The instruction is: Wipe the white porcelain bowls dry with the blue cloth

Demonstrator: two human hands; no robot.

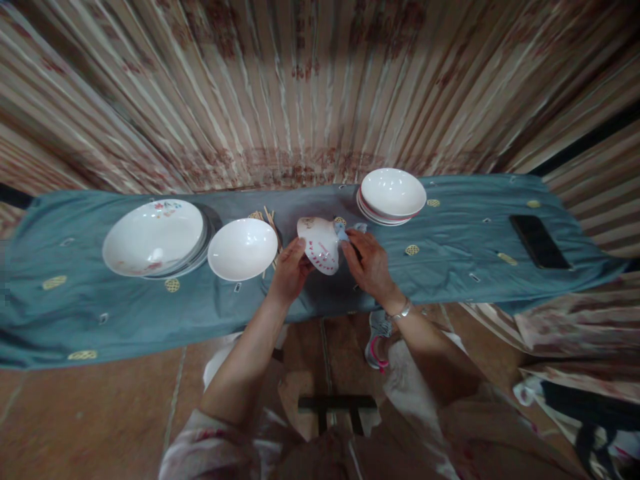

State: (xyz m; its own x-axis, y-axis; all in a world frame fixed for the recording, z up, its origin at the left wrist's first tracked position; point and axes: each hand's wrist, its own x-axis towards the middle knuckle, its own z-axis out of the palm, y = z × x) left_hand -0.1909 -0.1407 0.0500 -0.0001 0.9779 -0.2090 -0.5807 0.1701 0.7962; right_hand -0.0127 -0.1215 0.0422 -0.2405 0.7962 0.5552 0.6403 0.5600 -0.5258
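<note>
My left hand (291, 268) is closed on the edge of a white bowl (323, 247) with small red markings on its outside. The bowl is tipped on its side, its base facing right, above the middle of the table. Pinched in my right hand (369, 261) is a light blue cloth (341, 231), which touches the bowl near its base. A loose end of the cloth shows by the knuckles. To the left of my hands is another white bowl (243, 249), upright, with several wooden chopsticks (271, 219) partly hidden behind it.
A stack of floral plates (155, 237) stands at the left of the teal tablecloth (135, 320). Stacked white bowls (393, 193) are at the back right, and a black phone (539, 241) lies near the right end. Pleated curtains (320, 100) hang close behind the table.
</note>
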